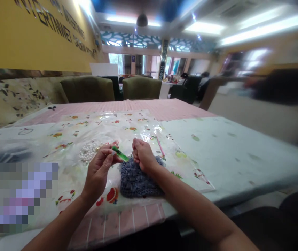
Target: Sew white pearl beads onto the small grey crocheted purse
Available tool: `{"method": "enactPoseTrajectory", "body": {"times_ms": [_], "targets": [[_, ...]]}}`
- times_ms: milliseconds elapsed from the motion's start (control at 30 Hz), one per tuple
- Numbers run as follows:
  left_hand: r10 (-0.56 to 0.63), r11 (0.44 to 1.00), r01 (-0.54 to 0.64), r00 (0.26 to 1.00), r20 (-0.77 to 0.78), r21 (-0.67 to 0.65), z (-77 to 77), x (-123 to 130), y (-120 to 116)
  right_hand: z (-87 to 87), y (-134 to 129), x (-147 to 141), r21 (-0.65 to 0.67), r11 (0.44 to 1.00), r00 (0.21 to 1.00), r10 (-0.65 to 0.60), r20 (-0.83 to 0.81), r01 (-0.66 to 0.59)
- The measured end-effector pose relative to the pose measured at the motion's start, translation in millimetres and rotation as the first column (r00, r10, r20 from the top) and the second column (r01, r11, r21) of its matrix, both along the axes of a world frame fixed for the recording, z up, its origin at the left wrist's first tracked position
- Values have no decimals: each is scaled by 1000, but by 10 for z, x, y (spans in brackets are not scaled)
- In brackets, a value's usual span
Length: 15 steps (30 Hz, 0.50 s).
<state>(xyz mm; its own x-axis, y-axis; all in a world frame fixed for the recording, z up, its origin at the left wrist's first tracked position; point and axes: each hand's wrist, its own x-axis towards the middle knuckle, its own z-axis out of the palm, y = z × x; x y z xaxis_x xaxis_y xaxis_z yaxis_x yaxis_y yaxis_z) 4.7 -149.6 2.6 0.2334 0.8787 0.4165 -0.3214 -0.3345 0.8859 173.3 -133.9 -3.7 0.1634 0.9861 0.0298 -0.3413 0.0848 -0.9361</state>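
My left hand (100, 167) is closed on a slim green plastic tool (120, 153), whose exact kind I cannot make out. The tool slants down to the right, its end close to my right hand. Curled shut, my right hand (144, 154) is above a blue-grey crocheted piece (138, 181); whatever its fingers pinch is hidden. That knitted-looking piece lies flat on the table, its upper right part covered by my right hand and wrist. Left of my left hand, white pearl beads (87, 152) sit in a heap on clear plastic.
A pink stick (160, 145) lies right of my right hand. A fruit-patterned plastic sheet (132, 129) covers the table's middle over a pink cloth (185, 108). Small black scissors-like handles (52, 108) lie at the far left. Green chairs (141, 88) stand beyond the table.
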Motion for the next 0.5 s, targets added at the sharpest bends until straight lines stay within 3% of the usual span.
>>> {"method": "enactPoseTrajectory", "body": {"times_ms": [67,167,267,333,400,500], "targets": [[15,1000,-14,1000,-19,27,2,-8,0,71,21,88,-80,997,991,-3,-134,-8],[44,999,-43,997,-68,8,-15,-1,24,190,46,192,-126,985,972,88,-217,-118],[40,998,-44,995,-86,-44,-37,7,59,277,74,202,-120,958,957,241,-159,-261],[52,997,-57,995,-86,-60,-44,3,78,310,94,175,-101,950,954,288,-79,-295],[78,995,-84,993,-89,-61,-48,-4,94,320,116,162,-104,957,961,265,-75,-272],[95,990,-103,992,-84,-97,-65,0,112,292,141,209,-166,961,963,187,-196,-220]]}}
